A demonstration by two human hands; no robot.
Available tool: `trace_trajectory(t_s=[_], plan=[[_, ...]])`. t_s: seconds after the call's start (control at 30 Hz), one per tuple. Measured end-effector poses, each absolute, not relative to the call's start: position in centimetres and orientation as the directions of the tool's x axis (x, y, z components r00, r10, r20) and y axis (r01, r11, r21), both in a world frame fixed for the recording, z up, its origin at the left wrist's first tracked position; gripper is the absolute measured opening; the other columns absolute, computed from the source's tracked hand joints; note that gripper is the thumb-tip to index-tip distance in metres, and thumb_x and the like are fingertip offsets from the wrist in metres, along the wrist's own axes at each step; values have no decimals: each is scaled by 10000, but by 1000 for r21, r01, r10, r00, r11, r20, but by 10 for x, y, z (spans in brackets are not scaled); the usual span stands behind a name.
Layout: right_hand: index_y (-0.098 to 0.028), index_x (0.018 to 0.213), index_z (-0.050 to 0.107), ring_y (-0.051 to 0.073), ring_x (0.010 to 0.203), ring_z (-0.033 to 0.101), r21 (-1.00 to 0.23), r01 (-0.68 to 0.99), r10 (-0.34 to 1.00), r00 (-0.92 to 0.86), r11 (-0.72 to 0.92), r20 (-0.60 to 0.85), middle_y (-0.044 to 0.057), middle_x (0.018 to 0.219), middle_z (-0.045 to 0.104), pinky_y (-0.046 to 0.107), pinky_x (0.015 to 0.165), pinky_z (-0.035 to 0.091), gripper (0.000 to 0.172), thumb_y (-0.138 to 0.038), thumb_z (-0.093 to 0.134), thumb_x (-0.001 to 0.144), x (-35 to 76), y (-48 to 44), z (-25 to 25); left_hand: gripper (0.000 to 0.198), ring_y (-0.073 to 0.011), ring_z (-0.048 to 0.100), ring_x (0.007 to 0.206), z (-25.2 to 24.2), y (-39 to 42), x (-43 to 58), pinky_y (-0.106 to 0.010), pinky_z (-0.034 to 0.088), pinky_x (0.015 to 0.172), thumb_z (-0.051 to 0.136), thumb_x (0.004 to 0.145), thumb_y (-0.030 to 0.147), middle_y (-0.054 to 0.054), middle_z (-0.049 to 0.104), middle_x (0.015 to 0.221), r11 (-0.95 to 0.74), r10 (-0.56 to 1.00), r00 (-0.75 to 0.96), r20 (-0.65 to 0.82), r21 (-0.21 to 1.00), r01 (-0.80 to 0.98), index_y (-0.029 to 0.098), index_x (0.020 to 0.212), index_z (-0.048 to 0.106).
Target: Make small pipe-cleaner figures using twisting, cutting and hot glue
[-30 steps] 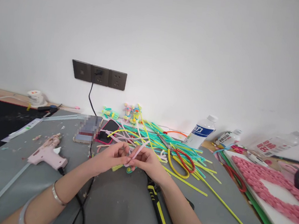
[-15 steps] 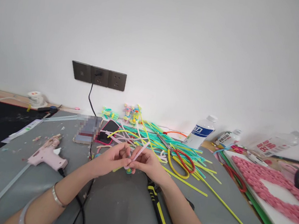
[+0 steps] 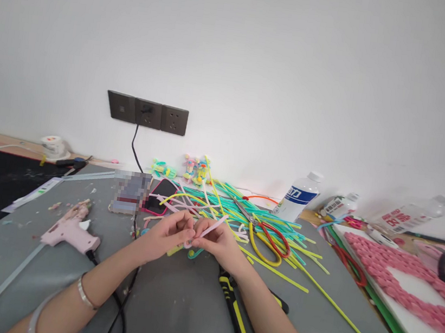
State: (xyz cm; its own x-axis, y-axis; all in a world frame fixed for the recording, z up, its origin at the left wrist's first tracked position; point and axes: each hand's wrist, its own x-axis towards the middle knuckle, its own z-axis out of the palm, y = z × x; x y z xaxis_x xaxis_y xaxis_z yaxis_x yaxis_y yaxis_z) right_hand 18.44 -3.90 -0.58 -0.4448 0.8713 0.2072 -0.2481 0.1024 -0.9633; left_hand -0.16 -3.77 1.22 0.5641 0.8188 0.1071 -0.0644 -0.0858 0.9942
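Note:
Both my hands meet over the middle of the grey mat (image 3: 172,302). My left hand (image 3: 166,234) and my right hand (image 3: 218,241) pinch a pale pink pipe cleaner (image 3: 209,229) between their fingertips; its free end sticks up to the right and its lower end curls into a small loop. A small teal and yellow twisted piece (image 3: 193,252) lies on the mat just under the fingers. Behind the hands spreads a pile of teal, yellow and pink pipe cleaners (image 3: 237,206).
Red and yellow scissors (image 3: 268,237) lie on the pile. A pink glue gun (image 3: 71,229) is at left, black-and-yellow pliers (image 3: 235,304) under my right forearm. A phone (image 3: 160,195), bottles (image 3: 298,195), a white board with pink braids (image 3: 404,278) and wall sockets (image 3: 147,112) surround.
The hands have shifted the pink pipe cleaner slightly; its lower end now curls into a loop and its free end has tilted lower to the right.

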Motion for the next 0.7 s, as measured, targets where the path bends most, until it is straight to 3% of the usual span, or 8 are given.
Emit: trace_trajectory(t_s=[0.13, 0.3, 0.5, 0.7], plan=[[-190, 703, 630, 131, 648, 552, -960, -221, 930, -287, 170, 231, -12, 698, 585, 268, 604, 457, 318, -431, 837, 716, 183, -38, -2, 272, -143, 514, 694, 14, -37, -2, -244, 388, 645, 744, 790, 417, 1, 585, 769, -266, 872, 438, 217, 962, 54, 184, 859, 622], [-195, 709, 623, 131, 611, 528, -956, -220, 935, -255, 193, 247, -12, 672, 573, 274, 585, 432, 330, -462, 816, 728, 182, -38, -3, 109, -161, 572, 665, 15, -37, -1, -268, 389, 640, 768, 762, 287, -18, 685, 752, -438, 872, 326, 366, 880, 184, 207, 814, 715], [-195, 710, 617, 128, 601, 525, -954, -222, 933, -252, 202, 256, -14, 674, 571, 271, 575, 415, 319, -445, 812, 739, 182, -38, -4, 75, -183, 591, 646, 10, -36, -2, -282, 400, 588, 784, 753, 278, -45, 692, 693, -533, 831, 276, 482, 833, 149, 220, 728, 744], [-196, 706, 609, 130, 604, 528, -954, -227, 923, -284, 198, 259, -12, 664, 577, 270, 583, 415, 328, -464, 789, 760, 182, -40, -1, 108, -199, 611, 638, 7, -35, -3, -313, 454, 602, 804, 745, 309, -54, 700, 667, -531, 835, 260, 486, 835, 143, 238, 678, 760]])
